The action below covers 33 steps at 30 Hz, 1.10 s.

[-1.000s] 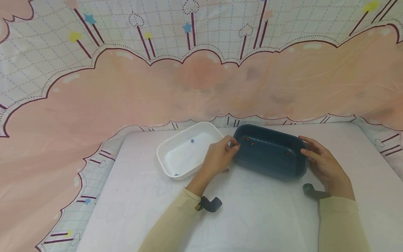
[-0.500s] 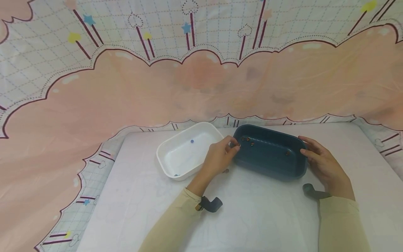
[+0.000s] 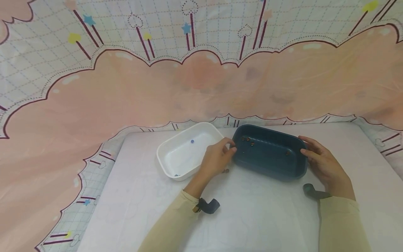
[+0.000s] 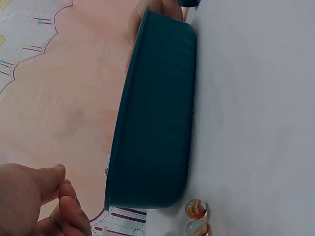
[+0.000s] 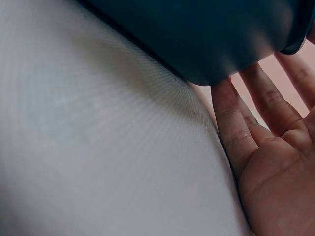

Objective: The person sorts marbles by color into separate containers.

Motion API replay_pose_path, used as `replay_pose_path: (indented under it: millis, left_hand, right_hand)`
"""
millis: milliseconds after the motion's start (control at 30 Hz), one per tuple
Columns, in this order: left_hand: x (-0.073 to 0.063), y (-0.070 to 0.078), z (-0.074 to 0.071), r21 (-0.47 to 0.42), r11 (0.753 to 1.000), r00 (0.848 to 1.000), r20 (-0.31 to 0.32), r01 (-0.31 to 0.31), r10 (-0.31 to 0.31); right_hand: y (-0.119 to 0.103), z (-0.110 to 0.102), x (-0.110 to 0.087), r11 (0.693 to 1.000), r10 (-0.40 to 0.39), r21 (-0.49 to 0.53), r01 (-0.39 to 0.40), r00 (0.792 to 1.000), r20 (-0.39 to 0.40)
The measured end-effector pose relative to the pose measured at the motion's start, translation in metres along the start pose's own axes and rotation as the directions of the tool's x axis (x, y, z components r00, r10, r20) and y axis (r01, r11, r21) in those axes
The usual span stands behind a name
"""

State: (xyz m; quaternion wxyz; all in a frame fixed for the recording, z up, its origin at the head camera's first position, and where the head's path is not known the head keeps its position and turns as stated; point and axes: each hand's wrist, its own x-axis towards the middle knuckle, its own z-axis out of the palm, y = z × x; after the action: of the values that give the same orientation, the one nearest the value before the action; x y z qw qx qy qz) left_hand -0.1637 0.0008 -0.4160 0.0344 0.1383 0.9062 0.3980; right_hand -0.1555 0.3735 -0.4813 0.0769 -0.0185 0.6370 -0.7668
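Observation:
My left hand point(image 3: 217, 155) hovers beside the near left end of a dark blue plastic tub point(image 3: 267, 168), its fingers loosely bent. No marble shows between its thumb and fingers in the head view or the left wrist view. Several orange-brown marbles point(image 3: 252, 144) lie inside the tub, most toward its left end; a faint small speck shows on its floor. At the tub's right end, my right hand point(image 3: 327, 168) grips the rim, thumb over the edge and fingers against the outer wall. Two glass marbles point(image 4: 197, 209) rest on the table outside the tub's left end.
A white plastic tub point(image 3: 176, 176) stands left of the blue one, partly behind my left hand, with a blue marble point(image 3: 192, 141) and another bluish bit near its front corner. A white cloth point(image 3: 258, 217) covers the table. Patterned fabric point(image 3: 189, 91) hangs behind.
The orange marble pinched in my left fingertips at the tub's rim is no longer seen there. That hand has drawn back slightly left. My right hand keeps its grip.

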Motion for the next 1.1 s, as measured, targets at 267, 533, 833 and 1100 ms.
replay_pose_path:
  millis: [267, 533, 833, 1100]
  left_hand:
    - [-0.010, -0.007, -0.001, -0.011, 1.000, 1.000, 0.016, -0.023, 0.023]
    - [-0.020, -0.016, -0.001, -0.020, 1.000, 0.999, 0.036, 0.006, -0.005]
    - [-0.029, -0.029, 0.002, 0.046, 0.999, 0.997, 0.076, 0.000, -0.004]
    - [-0.035, -0.043, 0.009, 0.099, 0.995, 0.997, 0.073, 0.001, -0.008]
  right_hand:
    - [-0.001, -0.001, -0.001, 0.999, 0.044, -0.013, -0.045, 0.999, -0.023]
    - [-0.002, -0.002, 0.000, 0.998, 0.058, -0.024, -0.058, 0.998, -0.035]
    - [-0.001, -0.002, 0.000, 0.999, 0.041, -0.033, -0.042, 0.999, -0.027]
    - [-0.001, -0.003, 0.000, 0.999, 0.043, -0.027, -0.044, 0.999, -0.024]
